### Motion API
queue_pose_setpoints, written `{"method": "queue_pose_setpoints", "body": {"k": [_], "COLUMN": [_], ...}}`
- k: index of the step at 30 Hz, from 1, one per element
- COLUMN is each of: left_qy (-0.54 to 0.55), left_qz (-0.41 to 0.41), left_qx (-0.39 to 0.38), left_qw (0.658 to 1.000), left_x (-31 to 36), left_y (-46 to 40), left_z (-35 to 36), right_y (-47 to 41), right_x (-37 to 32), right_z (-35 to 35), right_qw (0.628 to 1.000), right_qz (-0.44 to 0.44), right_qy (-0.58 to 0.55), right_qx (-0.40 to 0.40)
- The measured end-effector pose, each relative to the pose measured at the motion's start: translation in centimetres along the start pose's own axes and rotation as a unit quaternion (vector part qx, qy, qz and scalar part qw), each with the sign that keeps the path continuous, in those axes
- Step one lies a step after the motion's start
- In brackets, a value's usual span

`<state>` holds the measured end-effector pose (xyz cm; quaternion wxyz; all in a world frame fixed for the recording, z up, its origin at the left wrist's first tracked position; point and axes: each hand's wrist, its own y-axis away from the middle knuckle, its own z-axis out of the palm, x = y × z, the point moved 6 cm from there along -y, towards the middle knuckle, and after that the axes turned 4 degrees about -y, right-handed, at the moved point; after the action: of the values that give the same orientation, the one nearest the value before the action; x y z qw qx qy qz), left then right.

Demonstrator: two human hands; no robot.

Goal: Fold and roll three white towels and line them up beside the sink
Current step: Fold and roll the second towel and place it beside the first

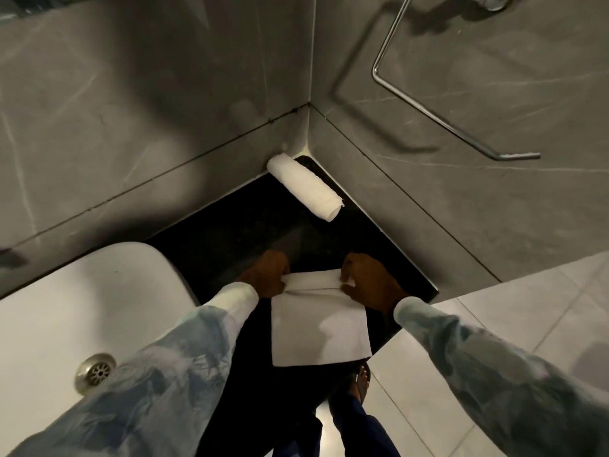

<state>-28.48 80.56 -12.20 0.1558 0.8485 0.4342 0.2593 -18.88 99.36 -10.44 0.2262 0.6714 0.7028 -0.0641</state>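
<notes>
A flat folded white towel [319, 328] lies on the black counter [230, 232] and hangs over its front edge. Its far end is turned over into a short fold or roll. My left hand [270, 275] pinches the left end of that fold. My right hand [369, 278] pinches its right end. A finished rolled white towel [304, 188] lies at the back of the counter, along the right wall in the corner. The white sink [82, 298] is to the left of my hands.
Grey marble-look walls meet in the corner behind the counter. A bent metal towel rail [438, 117] sticks out from the right wall. The sink's metal drain [95, 372] shows at lower left. Light floor tiles [494, 324] and my foot [361, 380] are below the counter edge.
</notes>
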Motion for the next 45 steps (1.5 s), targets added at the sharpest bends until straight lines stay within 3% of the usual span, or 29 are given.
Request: {"method": "queue_pose_setpoints", "body": {"k": [3, 8, 11, 14, 17, 23, 26, 31, 34, 39, 42, 45], "left_qy": [0.033, 0.005, -0.021, -0.073, -0.103, 0.072, 0.123, 0.153, 0.051, -0.004, 0.026, 0.063], "left_qz": [-0.015, -0.011, 0.010, 0.037, 0.050, 0.021, -0.026, -0.053, -0.032, -0.025, -0.032, -0.030], "left_qx": [0.031, 0.153, 0.199, 0.202, 0.198, 0.147, 0.118, 0.134, 0.182, 0.240, 0.214, 0.155], "left_qw": [0.999, 0.988, 0.980, 0.976, 0.974, 0.986, 0.985, 0.978, 0.981, 0.970, 0.976, 0.985], "left_x": [0.0, 1.5, 1.9, 2.0, 2.4, 1.8, 0.9, 1.8, 2.9, 4.1, 4.2, 3.1], "left_y": [0.8, 3.1, 4.6, 5.5, 6.4, 6.4, 5.9, 6.9, 8.6, 12.0, 12.2, 11.3], "left_z": [0.6, 1.1, 1.5, 2.6, 3.4, 0.9, 1.3, 3.0, 4.0, 6.2, 5.6, 4.8], "right_y": [-1.3, -1.7, -0.5, 1.5, 3.6, 5.0, 5.0, 2.7, 1.8, 2.6, 4.3, 6.1], "right_x": [1.4, 0.8, 0.0, -1.7, -2.8, -3.3, -3.5, -2.0, -0.8, -0.6, -0.4, -1.7], "right_z": [-1.2, -0.3, 0.7, 1.4, 2.4, 3.2, 2.8, 0.4, -1.0, 1.1, 2.4, 2.9], "right_qw": [0.988, 0.989, 0.995, 0.997, 0.989, 0.984, 0.989, 0.994, 0.990, 0.984, 0.992, 0.996], "right_qz": [0.089, 0.082, 0.051, -0.027, -0.047, -0.036, -0.014, 0.059, 0.099, 0.120, 0.090, -0.010], "right_qy": [-0.126, -0.076, -0.042, 0.068, 0.134, 0.146, 0.127, 0.001, -0.048, -0.040, -0.020, 0.073], "right_qx": [-0.030, -0.100, -0.072, -0.027, 0.036, 0.099, 0.074, -0.090, -0.083, -0.126, -0.083, -0.041]}}
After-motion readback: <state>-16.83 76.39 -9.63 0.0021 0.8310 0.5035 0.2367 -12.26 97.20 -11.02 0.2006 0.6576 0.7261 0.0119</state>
